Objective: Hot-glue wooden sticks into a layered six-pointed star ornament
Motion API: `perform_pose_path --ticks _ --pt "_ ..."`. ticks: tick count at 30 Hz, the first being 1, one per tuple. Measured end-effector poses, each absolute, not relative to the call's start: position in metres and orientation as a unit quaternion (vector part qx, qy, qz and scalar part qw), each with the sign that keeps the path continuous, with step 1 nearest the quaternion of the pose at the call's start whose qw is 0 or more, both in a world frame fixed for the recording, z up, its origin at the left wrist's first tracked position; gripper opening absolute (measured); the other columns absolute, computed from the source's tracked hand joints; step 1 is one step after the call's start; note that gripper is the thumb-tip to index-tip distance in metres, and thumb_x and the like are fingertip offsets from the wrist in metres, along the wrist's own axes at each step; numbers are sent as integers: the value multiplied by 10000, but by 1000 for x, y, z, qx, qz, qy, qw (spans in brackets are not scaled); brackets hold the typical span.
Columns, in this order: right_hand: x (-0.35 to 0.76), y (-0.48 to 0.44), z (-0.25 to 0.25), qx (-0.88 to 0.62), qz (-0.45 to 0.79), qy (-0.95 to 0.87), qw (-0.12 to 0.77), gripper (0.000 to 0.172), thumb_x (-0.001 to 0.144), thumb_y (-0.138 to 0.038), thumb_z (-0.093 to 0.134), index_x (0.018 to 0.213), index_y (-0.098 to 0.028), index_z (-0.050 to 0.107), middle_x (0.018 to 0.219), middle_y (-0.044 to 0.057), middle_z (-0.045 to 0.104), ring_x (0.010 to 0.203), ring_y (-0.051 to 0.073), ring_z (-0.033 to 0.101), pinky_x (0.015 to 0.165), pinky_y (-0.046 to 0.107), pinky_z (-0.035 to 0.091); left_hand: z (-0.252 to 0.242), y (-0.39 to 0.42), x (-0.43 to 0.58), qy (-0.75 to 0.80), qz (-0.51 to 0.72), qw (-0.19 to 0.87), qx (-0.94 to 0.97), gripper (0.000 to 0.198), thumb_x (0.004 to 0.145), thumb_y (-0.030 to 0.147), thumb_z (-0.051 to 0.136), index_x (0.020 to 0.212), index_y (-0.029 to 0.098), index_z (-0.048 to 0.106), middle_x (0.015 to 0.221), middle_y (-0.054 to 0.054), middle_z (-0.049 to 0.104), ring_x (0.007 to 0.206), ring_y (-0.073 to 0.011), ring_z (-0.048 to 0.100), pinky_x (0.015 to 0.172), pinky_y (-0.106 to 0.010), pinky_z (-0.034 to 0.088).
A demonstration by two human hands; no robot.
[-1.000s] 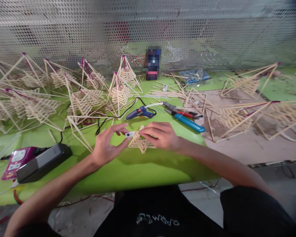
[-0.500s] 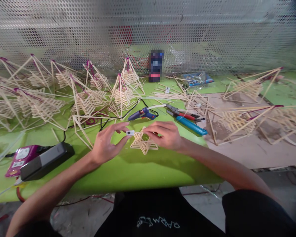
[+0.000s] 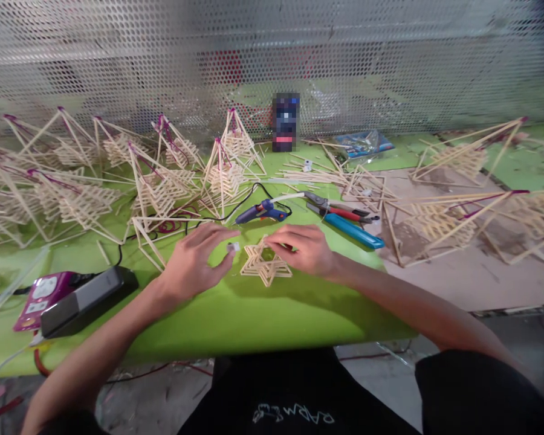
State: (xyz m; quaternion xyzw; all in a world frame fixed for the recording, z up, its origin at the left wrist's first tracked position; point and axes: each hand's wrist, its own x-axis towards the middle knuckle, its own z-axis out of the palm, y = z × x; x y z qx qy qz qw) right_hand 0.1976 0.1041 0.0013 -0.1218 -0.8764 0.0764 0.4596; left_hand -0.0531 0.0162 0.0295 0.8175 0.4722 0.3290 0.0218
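A six-pointed star (image 3: 266, 270) of stacked pale wooden sticks lies on the green tabletop in front of me. The closed fingertips of my right hand (image 3: 301, 249) pinch its upper right part, and they hide the exact contact. Left of the star, my left hand (image 3: 197, 260) is curved, with a small white block (image 3: 233, 248) with a dark spot at its thumb and fingertips. The block's grip is partly hidden. Just beyond my hands lies a blue glue gun (image 3: 260, 210), with a clear glue stick coming out of its back.
Red-handled pliers (image 3: 344, 211) and a blue cutter knife (image 3: 353, 232) lie right of the glue gun. Several stick pyramids (image 3: 161, 175) crowd the left. A purple power strip (image 3: 43, 296) with a black adapter (image 3: 86, 302) sits front left. Loose sticks (image 3: 308, 177) lie behind.
My left hand has drawn slightly left, away from the star, and the small white block has shifted with it. My right hand stays at the star.
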Motion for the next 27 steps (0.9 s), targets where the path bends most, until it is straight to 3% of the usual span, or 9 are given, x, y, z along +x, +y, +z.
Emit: perform_pose_path --ticks 2,13,27 --pt "197 99 -2 -114 73 -885 446 76 895 -144 699 963 -178 700 839 11 750 654 90 666 570 213 524 25 13 -49 462 318 24 827 413 875 293 734 1266 193 646 1193 -91 699 1097 -216 677 981 -409 571" --pt "195 81 -6 -88 45 -900 424 107 928 -183 671 1034 -170 671 907 15 739 770 104 685 680 239 555 8 11 -33 426 339 33 838 75 945 232 654 984 216 717 937 -12 763 851 -139 712 802 -294 579" --pt "209 93 25 -46 -136 -932 332 149 984 -164 567 1045 -140 701 889 12 748 733 122 657 654 262 528 16 16 -51 440 243 -37 864 134 979 203 575 937 192 701 877 -23 745 805 -168 703 786 -322 560"
